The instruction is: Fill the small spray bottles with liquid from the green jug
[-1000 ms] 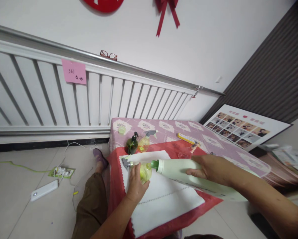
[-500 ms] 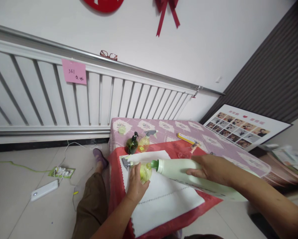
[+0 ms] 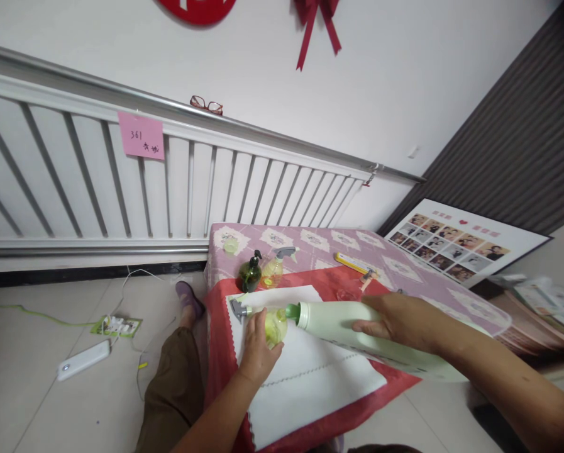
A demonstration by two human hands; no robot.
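Note:
My right hand [image 3: 399,319] grips a large pale green bottle [image 3: 342,327], tipped on its side with its green spout [image 3: 292,310] against the mouth of a small clear bottle of yellow-green liquid [image 3: 276,326]. My left hand [image 3: 257,350] is wrapped round that small bottle, holding it on a white cloth [image 3: 305,377]. A grey spray head [image 3: 239,309] lies on the cloth just left of the small bottle.
A low table with a pink patterned cover [image 3: 310,242] and a red sheet [image 3: 220,352] holds a dark green pump bottle [image 3: 250,274], a clear spray bottle [image 3: 275,264] and a yellow tool [image 3: 352,262]. A power strip [image 3: 83,360] and cables lie on the floor at left. A photo board [image 3: 456,242] leans at right.

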